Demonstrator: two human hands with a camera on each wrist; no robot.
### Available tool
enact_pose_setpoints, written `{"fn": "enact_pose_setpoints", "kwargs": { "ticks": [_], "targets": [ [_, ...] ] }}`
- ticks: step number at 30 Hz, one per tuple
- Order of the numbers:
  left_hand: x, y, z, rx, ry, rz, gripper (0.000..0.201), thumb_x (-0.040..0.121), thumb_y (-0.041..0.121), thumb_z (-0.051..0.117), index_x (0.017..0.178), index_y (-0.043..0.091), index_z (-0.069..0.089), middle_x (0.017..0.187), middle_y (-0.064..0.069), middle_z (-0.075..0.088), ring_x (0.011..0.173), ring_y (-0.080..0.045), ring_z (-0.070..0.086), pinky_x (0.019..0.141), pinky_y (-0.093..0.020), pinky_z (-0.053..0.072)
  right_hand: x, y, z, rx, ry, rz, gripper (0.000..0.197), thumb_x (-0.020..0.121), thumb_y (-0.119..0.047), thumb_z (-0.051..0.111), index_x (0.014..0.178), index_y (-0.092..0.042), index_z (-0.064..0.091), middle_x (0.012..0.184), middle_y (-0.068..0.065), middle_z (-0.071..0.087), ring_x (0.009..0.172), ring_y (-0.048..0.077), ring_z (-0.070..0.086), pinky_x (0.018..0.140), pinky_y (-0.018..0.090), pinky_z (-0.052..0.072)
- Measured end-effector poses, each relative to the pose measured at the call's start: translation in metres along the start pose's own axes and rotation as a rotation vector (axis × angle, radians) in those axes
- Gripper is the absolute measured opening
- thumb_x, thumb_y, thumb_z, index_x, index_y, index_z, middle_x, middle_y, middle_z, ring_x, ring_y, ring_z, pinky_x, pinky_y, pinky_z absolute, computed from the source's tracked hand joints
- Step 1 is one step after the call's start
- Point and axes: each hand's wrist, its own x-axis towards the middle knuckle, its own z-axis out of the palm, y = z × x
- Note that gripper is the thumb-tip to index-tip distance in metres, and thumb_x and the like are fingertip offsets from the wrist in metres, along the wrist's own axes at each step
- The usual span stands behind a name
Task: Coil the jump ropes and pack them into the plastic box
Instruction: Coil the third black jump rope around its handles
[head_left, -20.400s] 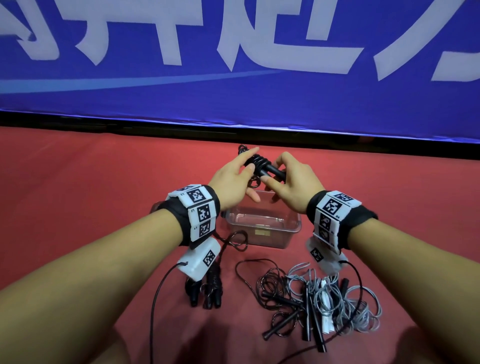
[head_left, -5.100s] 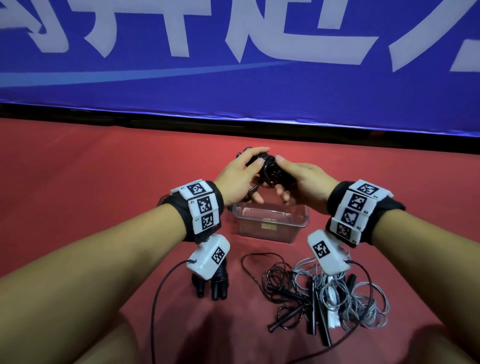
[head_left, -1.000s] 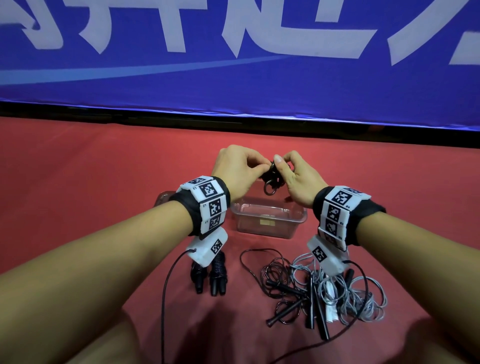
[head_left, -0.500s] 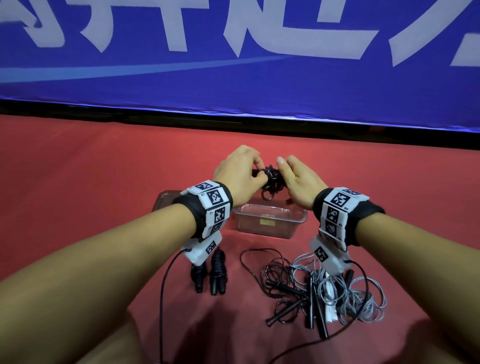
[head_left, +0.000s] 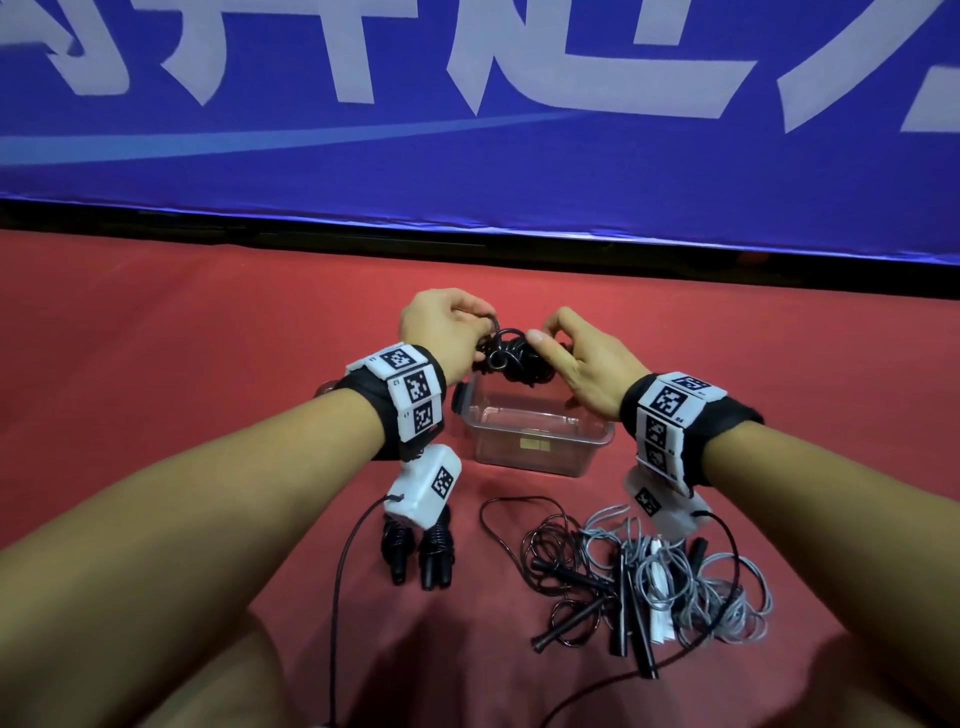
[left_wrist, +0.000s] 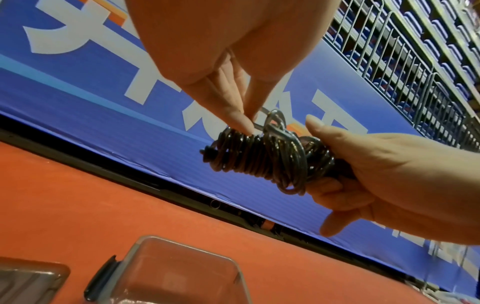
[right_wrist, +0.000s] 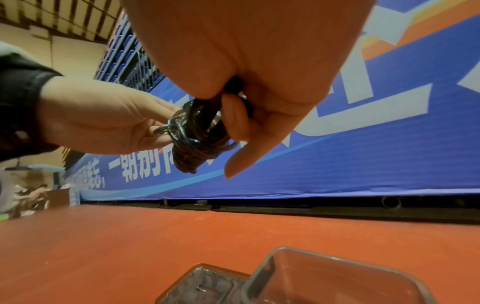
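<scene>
My right grip (head_left: 582, 358) clasps the coiled black rope (left_wrist: 265, 156); my left grip (head_left: 441, 332) pinches its loose loop, above the plastic box (head_left: 535, 441).

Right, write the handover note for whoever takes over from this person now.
Right hand grips the black jump rope bundle wound round its handles; left hand pinches the bundle's last loop, above the clear plastic box.
Box: nothing visible inside, its lid beside it.
Done: one coiled black rope on the red floor.
Left: finish this bundle, coil the tangled black and grey ropes, pack all.
</scene>
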Motion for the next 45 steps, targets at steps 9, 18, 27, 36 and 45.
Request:
{"fn": "enact_pose_setpoints", "kwargs": {
  "ticks": [9, 18, 27, 36, 45],
  "targets": [
    [0.008, -0.019, -0.007, 0.059, -0.138, -0.004, 0.010, 0.080, 0.021, 0.084, 0.083, 0.029, 0.078, 0.076, 0.008, 0.077, 0.078, -0.009, 0.075, 0.079, -0.030, 0.061, -0.003, -0.005, 0.011, 0.272, -0.082, 0.218, 0.037, 0.102, -0.050, 0.046, 0.104, -0.013, 0.052, 0.082, 0.002, 0.059, 0.057, 0.011, 0.060, 0.044, 0.027, 0.053],
    [0.007, -0.008, -0.006, 0.057, -0.101, -0.118, 0.042, 0.099, 0.042, 0.059, 0.138, 0.028, 0.055, 0.128, 0.002, 0.059, 0.109, -0.019, 0.061, 0.092, -0.034, 0.050, 0.010, -0.010, 0.011, 0.445, 0.109, 0.327, 0.044, 0.105, -0.047, 0.037, 0.076, -0.015, 0.044, 0.073, 0.015, 0.052, 0.042, 0.018, 0.053, 0.051, 0.035, 0.051],
    [-0.001, -0.008, 0.007, -0.294, -0.195, -0.288, 0.039, 0.106, 0.040, 0.046, 0.145, 0.036, 0.044, 0.135, -0.006, 0.059, 0.091, -0.029, 0.072, 0.066, -0.036, 0.062, 0.008, -0.020, 0.039, 0.705, -0.070, 0.314, 0.030, 0.106, -0.040, 0.042, 0.132, -0.026, 0.047, 0.092, 0.010, 0.063, 0.060, 0.025, 0.063, 0.066, 0.046, 0.061],
    [-0.012, -0.128, -0.006, 0.016, -0.070, -0.388, 0.097, 0.067, 0.068, 0.078, 0.150, 0.034, 0.041, 0.145, -0.004, 0.057, 0.129, -0.025, 0.057, 0.109, -0.036, 0.044, 0.018, 0.018, 0.151, 0.348, -0.230, 0.313, 0.012, 0.095, -0.032, 0.062, 0.086, -0.024, 0.067, 0.081, 0.001, 0.072, 0.074, 0.023, 0.067, 0.074, 0.037, 0.051],
    [-0.020, -0.253, -0.024, 0.068, 0.000, -0.600, 0.042, 0.088, 0.044, 0.072, 0.123, 0.023, 0.062, 0.106, 0.006, 0.065, 0.101, -0.016, 0.061, 0.083, -0.024, 0.037, 0.037, -0.001, 0.275, 0.676, -0.405, 0.605, 0.022, 0.105, -0.030, 0.045, 0.108, -0.011, 0.057, 0.082, 0.008, 0.068, 0.062, 0.016, 0.059, 0.058, 0.029, 0.049]
  ]
}}
